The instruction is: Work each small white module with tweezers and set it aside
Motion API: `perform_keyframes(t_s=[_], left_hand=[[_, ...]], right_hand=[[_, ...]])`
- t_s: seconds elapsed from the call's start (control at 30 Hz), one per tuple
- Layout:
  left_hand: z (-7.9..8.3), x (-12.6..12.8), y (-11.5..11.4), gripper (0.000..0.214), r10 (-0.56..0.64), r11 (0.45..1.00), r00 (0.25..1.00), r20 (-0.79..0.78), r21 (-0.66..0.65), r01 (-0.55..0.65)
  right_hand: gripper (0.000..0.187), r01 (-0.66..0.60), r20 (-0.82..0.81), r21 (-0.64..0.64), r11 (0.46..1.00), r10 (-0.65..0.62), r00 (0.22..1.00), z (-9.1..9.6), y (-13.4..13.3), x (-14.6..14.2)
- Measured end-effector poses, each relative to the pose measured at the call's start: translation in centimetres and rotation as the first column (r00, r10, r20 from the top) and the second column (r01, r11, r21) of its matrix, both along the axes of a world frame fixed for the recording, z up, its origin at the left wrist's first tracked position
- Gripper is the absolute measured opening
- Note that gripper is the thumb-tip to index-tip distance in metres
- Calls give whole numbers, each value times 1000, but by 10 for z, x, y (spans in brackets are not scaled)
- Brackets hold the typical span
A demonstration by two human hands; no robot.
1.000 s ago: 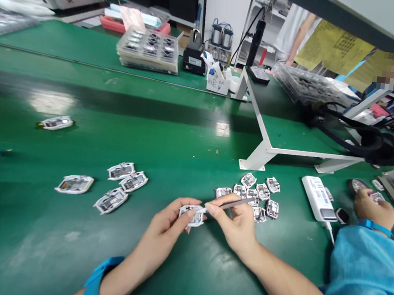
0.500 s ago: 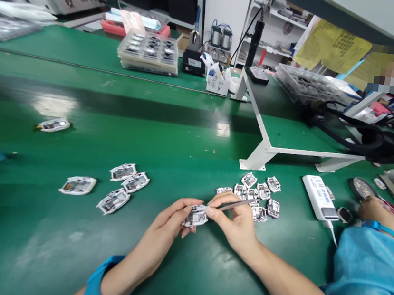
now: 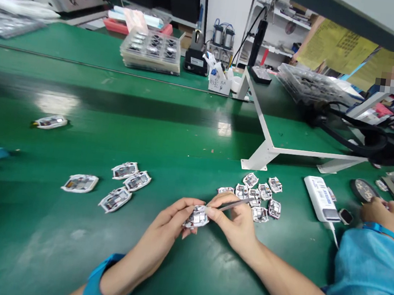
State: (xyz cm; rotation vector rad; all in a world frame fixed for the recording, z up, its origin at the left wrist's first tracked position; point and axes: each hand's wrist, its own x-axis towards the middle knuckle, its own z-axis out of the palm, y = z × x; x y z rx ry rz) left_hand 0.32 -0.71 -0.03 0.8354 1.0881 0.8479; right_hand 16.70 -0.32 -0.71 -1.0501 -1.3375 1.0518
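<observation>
Low over the bench, my left hand (image 3: pixel 169 223) is closed on the left side of a small white watch housing (image 3: pixel 197 218), with circuit parts showing in its open face. The thumb and index finger of my right hand (image 3: pixel 234 221) pinch at the upper right edge of that housing. A thin grey tool that looks like tweezers (image 3: pixel 238 204) is tucked in the right hand and points up to the right; its other end is hidden by the fingers. Just beyond the right hand lies a cluster of similar small housings (image 3: pixel 264 191).
Several white housings (image 3: pixel 115 199) lie to the left. A white metal-legged stand (image 3: pixel 259 155) rises beyond the cluster. To the right are a white cabled device (image 3: pixel 322 198), a watch (image 3: pixel 345 216) and a co-worker's hand (image 3: pixel 383 213). A pen box (image 3: pixel 219 84) stands at the back.
The view has shifted slightly. My hands keep nearly the same hold on the housing. At the right, the co-worker's fingers have changed position.
</observation>
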Motion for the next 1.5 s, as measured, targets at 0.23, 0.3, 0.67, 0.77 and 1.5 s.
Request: perform_keyframes(t_s=[0.23,0.3,0.67,0.77,1.5], left_hand=[[4,0,1,33,7,1000,1000,-7,-11,-7],[2,-2,0,32,-5,1000,1000,-16,2,5],[-6,-3,-1,27,-85,977,980,-182,175,118],[-6,-4,-2,27,-88,972,976,-201,197,128],[6,-5,3,24,-130,944,959,-252,263,198]], right_hand=[[11,-11,-14,-125,992,9,1000,-1,0,-1],[11,-7,-54,-147,989,-1,999,-1,0,-1],[10,37,-82,-194,980,-53,995,-2,1,-1],[10,31,-106,-208,978,-54,993,-1,1,-2],[24,9,-227,-306,952,-82,970,1,5,-2]])
